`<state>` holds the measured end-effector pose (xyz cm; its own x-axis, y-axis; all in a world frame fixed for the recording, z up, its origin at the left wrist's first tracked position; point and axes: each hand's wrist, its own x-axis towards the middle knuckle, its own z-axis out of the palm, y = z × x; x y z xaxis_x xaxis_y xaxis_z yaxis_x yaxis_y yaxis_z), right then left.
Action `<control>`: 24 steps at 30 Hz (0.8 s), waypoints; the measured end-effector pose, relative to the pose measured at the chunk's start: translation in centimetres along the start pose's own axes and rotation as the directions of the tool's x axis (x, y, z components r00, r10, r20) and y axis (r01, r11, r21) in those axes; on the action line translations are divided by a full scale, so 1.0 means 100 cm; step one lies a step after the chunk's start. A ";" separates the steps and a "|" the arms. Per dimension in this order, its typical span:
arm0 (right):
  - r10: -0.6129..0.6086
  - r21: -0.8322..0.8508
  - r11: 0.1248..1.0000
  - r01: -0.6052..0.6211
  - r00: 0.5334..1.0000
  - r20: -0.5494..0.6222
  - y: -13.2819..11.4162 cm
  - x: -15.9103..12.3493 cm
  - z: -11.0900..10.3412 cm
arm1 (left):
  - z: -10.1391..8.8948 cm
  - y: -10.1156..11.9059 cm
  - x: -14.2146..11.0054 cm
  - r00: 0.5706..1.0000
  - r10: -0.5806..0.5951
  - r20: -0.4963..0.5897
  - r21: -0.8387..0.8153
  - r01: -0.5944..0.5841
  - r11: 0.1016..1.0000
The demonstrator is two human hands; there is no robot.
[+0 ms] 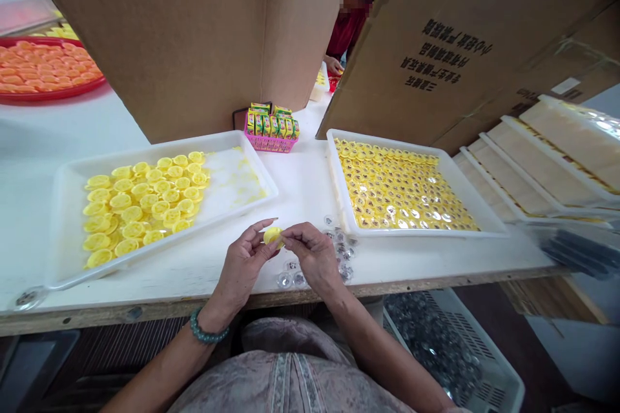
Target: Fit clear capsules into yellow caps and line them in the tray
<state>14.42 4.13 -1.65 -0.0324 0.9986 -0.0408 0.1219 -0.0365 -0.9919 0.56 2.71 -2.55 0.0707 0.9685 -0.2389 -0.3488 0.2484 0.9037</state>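
Note:
Between my two hands, just above the table's front part, is a small round yellow plastic piece. My left hand grips it between thumb and fingers. From the other side, the thumb and fingertips of my right hand pinch at its edge; any small part in that pinch is hidden. Small clear round plastic caps lie loose on the table around and beyond my right hand. At the left, a white tray holds many loose yellow cup-shaped pieces.
The right white tray holds tightly packed yellow pieces with clear, dark-marked tops. A pink basket of small boxes stands behind. Cardboard sheets rise at the back. Stacked trays are at right, and a crate of clear parts sits below.

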 end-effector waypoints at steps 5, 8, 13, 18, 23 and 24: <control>0.041 -0.090 0.995 -0.034 0.996 0.074 -0.002 0.004 -0.003 | -0.005 -0.004 0.001 1.000 -0.017 -0.015 0.088 0.018 0.996; 0.049 -0.109 0.993 -0.037 0.993 0.104 -0.009 0.006 -0.002 | -0.010 -0.003 0.005 0.999 -0.033 -0.012 0.143 0.035 0.989; -0.041 -0.130 0.990 0.046 0.998 0.041 -0.016 0.010 -0.001 | -0.010 0.010 0.020 0.994 -0.067 0.081 0.179 0.052 0.983; -0.175 -0.176 0.971 0.162 0.982 -0.064 -0.017 0.017 -0.005 | 0.001 0.024 0.036 0.990 -0.021 0.139 0.291 -0.021 0.957; -0.071 -0.093 0.993 0.068 0.997 -0.034 -0.018 0.030 -0.018 | 0.017 0.018 0.050 0.992 -0.058 0.108 0.239 0.031 0.971; -0.052 -0.068 0.996 0.050 0.999 -0.018 -0.019 0.034 -0.024 | 0.021 0.016 0.051 0.992 -0.075 0.103 0.221 0.050 0.974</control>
<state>16.46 7.65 0.34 -0.0208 0.9997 0.0126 0.1868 0.0163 -0.9823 2.32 8.07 -1.58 0.1926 0.9441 -0.2677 -0.1297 0.2949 0.9467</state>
